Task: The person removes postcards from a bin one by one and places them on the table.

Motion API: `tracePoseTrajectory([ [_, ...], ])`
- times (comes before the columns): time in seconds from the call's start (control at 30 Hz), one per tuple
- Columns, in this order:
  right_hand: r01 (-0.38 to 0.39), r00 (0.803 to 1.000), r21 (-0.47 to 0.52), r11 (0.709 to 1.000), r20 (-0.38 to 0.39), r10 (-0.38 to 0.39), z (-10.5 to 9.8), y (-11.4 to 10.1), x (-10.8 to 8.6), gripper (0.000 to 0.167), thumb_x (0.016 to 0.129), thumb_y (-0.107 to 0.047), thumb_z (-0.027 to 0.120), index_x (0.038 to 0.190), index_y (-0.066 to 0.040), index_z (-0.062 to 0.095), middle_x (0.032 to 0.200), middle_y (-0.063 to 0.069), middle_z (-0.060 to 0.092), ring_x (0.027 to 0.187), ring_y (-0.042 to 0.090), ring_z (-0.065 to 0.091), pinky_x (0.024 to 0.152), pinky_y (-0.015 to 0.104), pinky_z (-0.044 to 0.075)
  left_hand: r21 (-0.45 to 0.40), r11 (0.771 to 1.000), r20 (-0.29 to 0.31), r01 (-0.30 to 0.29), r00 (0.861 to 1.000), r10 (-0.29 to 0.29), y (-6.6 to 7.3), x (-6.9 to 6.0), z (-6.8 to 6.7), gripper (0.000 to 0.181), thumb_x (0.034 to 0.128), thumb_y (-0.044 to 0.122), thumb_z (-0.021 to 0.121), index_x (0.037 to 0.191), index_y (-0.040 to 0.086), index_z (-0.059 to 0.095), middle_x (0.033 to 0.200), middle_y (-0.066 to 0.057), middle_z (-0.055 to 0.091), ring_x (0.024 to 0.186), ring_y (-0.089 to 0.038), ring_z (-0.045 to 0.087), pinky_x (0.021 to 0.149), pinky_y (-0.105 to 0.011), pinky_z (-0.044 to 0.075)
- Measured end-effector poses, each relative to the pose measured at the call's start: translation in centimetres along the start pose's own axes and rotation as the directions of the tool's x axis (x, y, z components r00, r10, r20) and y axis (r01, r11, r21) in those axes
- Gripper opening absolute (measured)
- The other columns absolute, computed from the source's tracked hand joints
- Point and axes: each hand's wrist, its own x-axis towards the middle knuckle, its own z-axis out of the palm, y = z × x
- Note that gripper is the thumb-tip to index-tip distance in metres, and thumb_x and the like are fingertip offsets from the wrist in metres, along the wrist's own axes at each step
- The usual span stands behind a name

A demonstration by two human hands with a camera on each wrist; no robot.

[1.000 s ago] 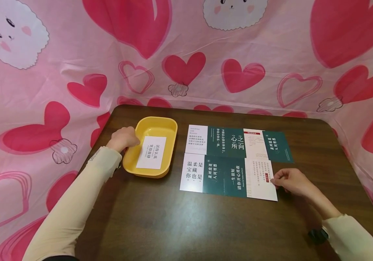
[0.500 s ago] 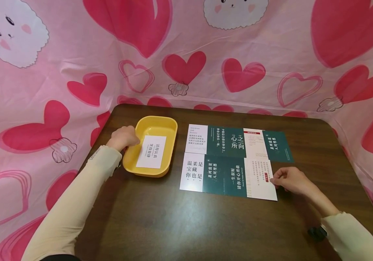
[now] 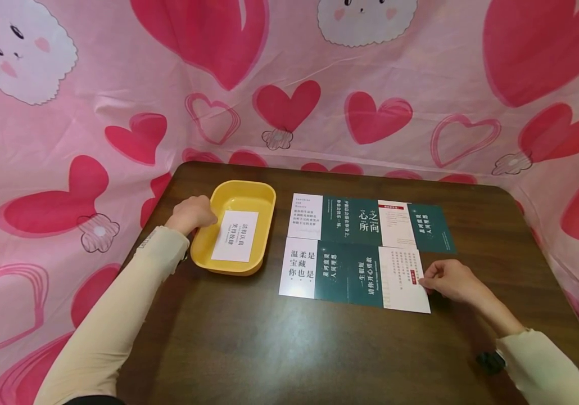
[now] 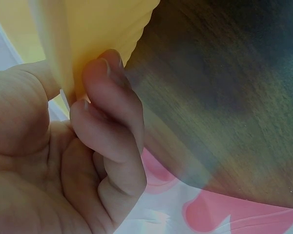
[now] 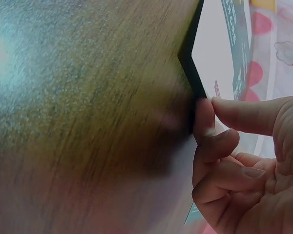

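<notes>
In the head view my left hand [image 3: 192, 215] grips the left side of a yellow plastic tray [image 3: 271, 216]. Its thumb and curled fingers pinch the tray wall [image 4: 102, 29], as the left wrist view shows. A white card [image 3: 235, 236] with black Chinese lettering lies inside the tray. At the right, my right hand [image 3: 453, 281] pinches the right edge of a cream card [image 3: 396, 292] printed with small text and a red mark. That card ends the near row, beside a green card [image 3: 362, 281]. In the right wrist view, the card's edge [image 5: 198, 78] stands slightly off the table near the fingers.
Two rows of cards lie edge to edge on the brown wooden table [image 3: 249, 343]. The far row has a white card [image 3: 306, 216], green ones and a cream card [image 3: 396, 228]. A white card [image 3: 298, 267] begins the near row. Pink heart-patterned cloth [image 3: 320, 62] surrounds the table.
</notes>
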Motion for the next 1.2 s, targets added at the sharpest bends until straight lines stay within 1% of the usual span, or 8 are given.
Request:
tracePoseTrajectory([
  [0.1, -0.007, 1.000, -0.007, 1.000, 0.000, 0.007, 0.0, -0.1, 0.0, 0.021, 0.096, -0.023, 0.074, 0.091, -0.002, 0.070, 0.075, 0.002, 0.066, 0.071, 0.023, 0.056, 0.063, 0.036, 0.046, 0.001, 1.000, 0.003, 0.000, 1.000, 0.000, 0.0, 0.0, 0.0, 0.037, 0.0929, 0.024, 0.071, 0.115, -0.005, 0.062, 0.094, -0.020, 0.064, 0.084, -0.035, 0.061, 0.074, -0.040, 0.051],
  [0.23, -0.010, 1.000, -0.018, 1.000, -0.006, 0.010, 0.0, -0.3, 0.0, 0.021, 0.096, -0.023, 0.074, 0.090, -0.003, 0.069, 0.075, 0.002, 0.066, 0.074, 0.024, 0.056, 0.066, 0.037, 0.043, 0.009, 1.000, -0.007, -0.009, 1.000, 0.009, -0.1, 0.0, 0.1, 0.037, 0.0921, 0.023, 0.070, 0.114, -0.005, 0.061, 0.093, -0.019, 0.063, 0.082, -0.034, 0.061, 0.072, -0.040, 0.051],
  [0.37, -0.010, 1.000, -0.027, 1.000, -0.005, 0.010, 0.0, -0.5, 0.0, 0.020, 0.095, -0.022, 0.074, 0.088, -0.003, 0.069, 0.074, 0.002, 0.067, 0.073, 0.023, 0.056, 0.066, 0.037, 0.043, 0.000, 1.000, -0.005, -0.007, 1.000, 0.007, -0.1, 0.0, 0.0, 0.037, 0.0920, 0.023, 0.071, 0.114, -0.005, 0.061, 0.093, -0.019, 0.063, 0.082, -0.034, 0.061, 0.072, -0.040, 0.052],
  [0.63, -0.006, 1.000, -0.039, 0.999, 0.002, 0.006, -0.1, -0.7, 0.0, 0.019, 0.095, -0.020, 0.074, 0.088, -0.003, 0.068, 0.075, 0.003, 0.066, 0.073, 0.023, 0.056, 0.065, 0.036, 0.042, 0.019, 1.000, -0.002, -0.014, 1.000, 0.014, 0.2, -0.2, -0.1, 0.035, 0.0917, 0.022, 0.067, 0.111, -0.006, 0.062, 0.089, -0.020, 0.064, 0.073, -0.032, 0.064, 0.066, -0.039, 0.054],
  [1.0, -0.019, 1.000, -0.062, 0.998, 0.005, 0.020, -0.2, -1.0, 0.1, 0.019, 0.095, -0.020, 0.074, 0.086, -0.005, 0.067, 0.073, 0.002, 0.065, 0.074, 0.024, 0.055, 0.065, 0.036, 0.042, 0.012, 1.000, -0.006, -0.008, 1.000, 0.008, 0.0, -0.3, -0.1, 0.036, 0.0918, 0.022, 0.068, 0.113, -0.006, 0.062, 0.091, -0.020, 0.064, 0.075, -0.033, 0.063, 0.067, -0.040, 0.053],
  [1.2, -0.048, 0.999, -0.071, 0.996, 0.014, 0.049, -0.2, -1.2, 0.2, 0.020, 0.094, -0.021, 0.075, 0.085, -0.006, 0.067, 0.073, 0.002, 0.065, 0.074, 0.024, 0.055, 0.066, 0.036, 0.042, 0.008, 1.000, -0.004, -0.013, 1.000, 0.013, 0.1, -0.3, -0.1, 0.037, 0.0921, 0.023, 0.069, 0.113, -0.006, 0.062, 0.090, -0.020, 0.064, 0.076, -0.034, 0.063, 0.069, -0.041, 0.053],
])
